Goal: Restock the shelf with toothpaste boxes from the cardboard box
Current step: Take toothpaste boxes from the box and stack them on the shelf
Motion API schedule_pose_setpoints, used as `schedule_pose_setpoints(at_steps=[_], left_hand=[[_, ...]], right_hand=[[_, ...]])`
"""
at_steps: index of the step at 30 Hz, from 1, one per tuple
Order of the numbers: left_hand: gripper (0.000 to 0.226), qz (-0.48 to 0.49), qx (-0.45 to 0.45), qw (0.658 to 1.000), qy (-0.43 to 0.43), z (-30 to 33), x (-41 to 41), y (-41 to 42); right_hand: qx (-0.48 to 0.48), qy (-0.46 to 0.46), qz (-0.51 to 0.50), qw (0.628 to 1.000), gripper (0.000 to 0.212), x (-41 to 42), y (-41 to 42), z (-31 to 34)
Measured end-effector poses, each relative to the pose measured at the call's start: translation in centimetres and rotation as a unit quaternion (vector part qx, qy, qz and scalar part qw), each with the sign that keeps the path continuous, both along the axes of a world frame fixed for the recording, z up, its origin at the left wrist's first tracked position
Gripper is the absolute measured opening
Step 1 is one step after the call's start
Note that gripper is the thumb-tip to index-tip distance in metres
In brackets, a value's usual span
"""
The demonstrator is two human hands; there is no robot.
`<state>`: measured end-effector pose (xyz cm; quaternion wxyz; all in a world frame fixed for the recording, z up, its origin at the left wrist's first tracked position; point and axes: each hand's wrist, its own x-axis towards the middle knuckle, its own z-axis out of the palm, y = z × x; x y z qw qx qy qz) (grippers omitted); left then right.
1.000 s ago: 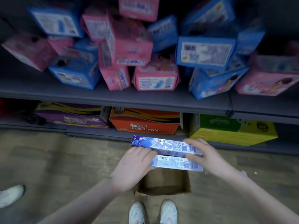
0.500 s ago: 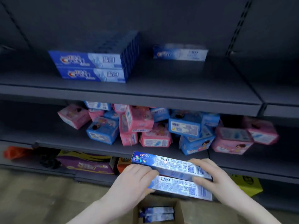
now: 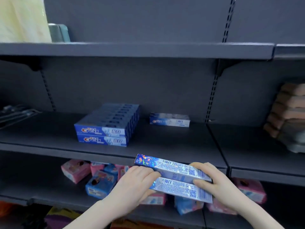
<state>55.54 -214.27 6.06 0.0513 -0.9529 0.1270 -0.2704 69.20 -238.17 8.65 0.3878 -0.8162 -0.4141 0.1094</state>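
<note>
Two long blue-and-silver toothpaste boxes [image 3: 175,177], stacked one on the other, are held between my left hand [image 3: 137,184] and my right hand [image 3: 214,182], just below the front lip of the dark grey middle shelf [image 3: 165,142]. On that shelf stands a two-high block of blue toothpaste boxes [image 3: 107,126] running front to back. A single pale toothpaste box [image 3: 169,120] lies further back to its right. The cardboard box is out of view.
The shelf below holds a jumble of pink and blue small boxes [image 3: 99,179]. A stack of brownish packs [image 3: 288,113] sits at the right edge. Metal hooks [image 3: 14,113] lie at far left. A cream object [image 3: 21,19] stands on the top shelf [image 3: 148,50].
The view has tilted up from the floor and cardboard box to the middle shelf. Both hands have carried the two stacked toothpaste boxes upward to shelf height.
</note>
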Motion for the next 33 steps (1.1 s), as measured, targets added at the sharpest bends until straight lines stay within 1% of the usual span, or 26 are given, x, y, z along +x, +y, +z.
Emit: schedule_pose_setpoints(at_steps=[2,6,11,16,20,23,26,28,31,33], left_hand=[[0.035,0.007,0.007,1.000,-0.007,1.5,1.1,0.1],[0.032,0.016,0.023,0.999,-0.023,3.6,3.3,0.3],[0.035,0.028,0.034,0.999,-0.027,4.4,5.3,0.8],[0.034,0.033,0.033,0.999,-0.009,4.2,7.3,1.5],[0.034,0.058,0.038,0.997,0.017,4.0,8.6,2.1],[0.035,0.074,0.018,0.997,0.028,3.9,9.5,2.5],[0.043,0.071,-0.013,0.996,0.057,4.0,10.2,2.9],[0.054,0.072,-0.041,0.993,0.083,4.0,10.7,3.1],[0.068,0.078,-0.084,0.987,0.110,3.8,11.4,3.5],[0.075,0.081,-0.094,0.983,0.135,3.6,11.8,3.8]], right_hand=[[0.004,-0.003,-0.002,1.000,0.034,1.1,0.2,1.4],[0.011,-0.003,-0.005,1.000,0.038,3.1,0.8,3.3],[0.008,-0.005,-0.001,1.000,0.035,5.5,1.4,4.1],[0.009,0.013,-0.004,1.000,0.034,7.4,2.0,4.1],[0.001,0.011,-0.015,1.000,0.039,8.6,3.0,4.0],[0.011,0.014,-0.026,0.999,0.044,9.2,3.8,3.9],[0.018,0.031,-0.035,0.999,0.045,9.8,4.6,3.7],[0.022,0.044,-0.038,0.998,0.045,10.3,4.9,3.5],[0.037,0.110,-0.040,0.992,0.044,10.6,5.1,3.8],[0.048,0.151,-0.050,0.986,0.041,11.0,5.2,3.4]])
